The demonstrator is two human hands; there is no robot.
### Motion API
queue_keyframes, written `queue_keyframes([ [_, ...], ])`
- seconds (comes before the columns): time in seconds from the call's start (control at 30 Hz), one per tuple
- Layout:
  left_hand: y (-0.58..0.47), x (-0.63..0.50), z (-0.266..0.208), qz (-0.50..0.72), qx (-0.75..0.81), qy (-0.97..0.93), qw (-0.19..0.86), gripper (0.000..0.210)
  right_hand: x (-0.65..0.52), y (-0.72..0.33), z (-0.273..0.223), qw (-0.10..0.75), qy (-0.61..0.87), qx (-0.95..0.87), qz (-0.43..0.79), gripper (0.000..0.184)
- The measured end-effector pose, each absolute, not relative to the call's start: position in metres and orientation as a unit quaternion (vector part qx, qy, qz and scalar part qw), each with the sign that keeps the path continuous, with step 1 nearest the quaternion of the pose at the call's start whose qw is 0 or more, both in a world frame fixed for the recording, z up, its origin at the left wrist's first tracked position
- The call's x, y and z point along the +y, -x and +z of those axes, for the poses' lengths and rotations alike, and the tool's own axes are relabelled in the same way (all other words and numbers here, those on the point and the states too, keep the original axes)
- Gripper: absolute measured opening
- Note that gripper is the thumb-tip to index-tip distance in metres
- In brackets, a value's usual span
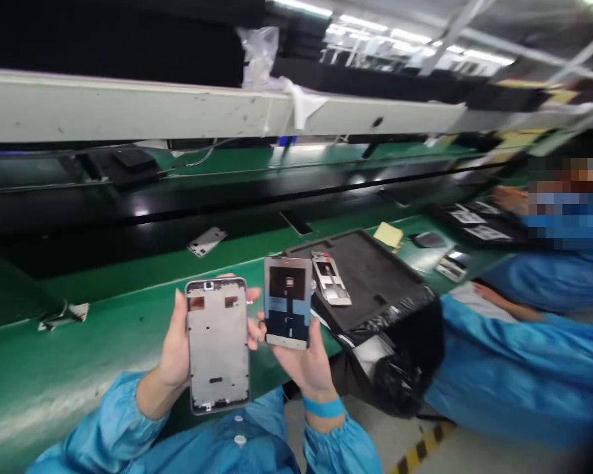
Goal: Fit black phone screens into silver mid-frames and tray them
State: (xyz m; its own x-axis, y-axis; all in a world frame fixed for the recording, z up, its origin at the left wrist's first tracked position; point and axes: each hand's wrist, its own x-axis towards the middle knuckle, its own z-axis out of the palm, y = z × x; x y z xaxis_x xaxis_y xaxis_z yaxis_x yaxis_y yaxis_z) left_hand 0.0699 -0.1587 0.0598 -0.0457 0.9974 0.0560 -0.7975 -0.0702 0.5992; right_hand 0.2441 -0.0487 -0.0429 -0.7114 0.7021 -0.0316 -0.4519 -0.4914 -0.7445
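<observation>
My left hand [172,355] is wrapped round the edge of a silver-grey metal tablet frame [220,352], its inner side facing me, with two brown patches near the top. Fingertips show past the frame's right edge. In my right hand [304,372] is a smaller flat device panel [287,316], gold at the rim, with a black area, a blue-grey area and a dark ribbon cable; its exact kind I cannot tell. The two parts are held upright side by side, apart, above the green bench [123,332]. A blue band circles my right wrist.
A black tray [366,276] on the right bears a silver phone part [332,280]. Beyond lie another phone part [207,242] and a dark flat piece [295,222] by the black conveyor belt [168,217]. A blue-sleeved co-worker [514,355] sits at right; a black bag [405,375] hangs between.
</observation>
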Motion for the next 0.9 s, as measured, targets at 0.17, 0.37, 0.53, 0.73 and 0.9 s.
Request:
queue_keyframes([
  [0.17,-0.069,-0.171,0.062,0.682,0.184,-0.269,0.655,0.088,-0.05,-0.253,-0.045,0.375,0.186,-0.454,0.787,0.065],
  [0.37,-0.068,-0.174,0.063,0.706,0.154,-0.264,0.639,0.074,-0.052,-0.273,-0.02,0.441,0.167,-0.614,0.633,0.061],
  [0.53,-0.064,-0.153,0.048,0.764,0.244,-0.261,0.537,0.067,-0.051,-0.284,0.009,0.371,0.119,-0.795,0.466,0.061],
  [0.73,-0.052,-0.141,0.033,0.804,0.286,-0.241,0.461,0.065,-0.048,-0.286,0.021,0.302,0.102,-0.873,0.368,0.059],
  [0.9,-0.043,-0.144,0.038,0.82,0.29,-0.25,0.425,0.064,-0.047,-0.286,0.021,0.292,0.101,-0.886,0.346,0.057],
])
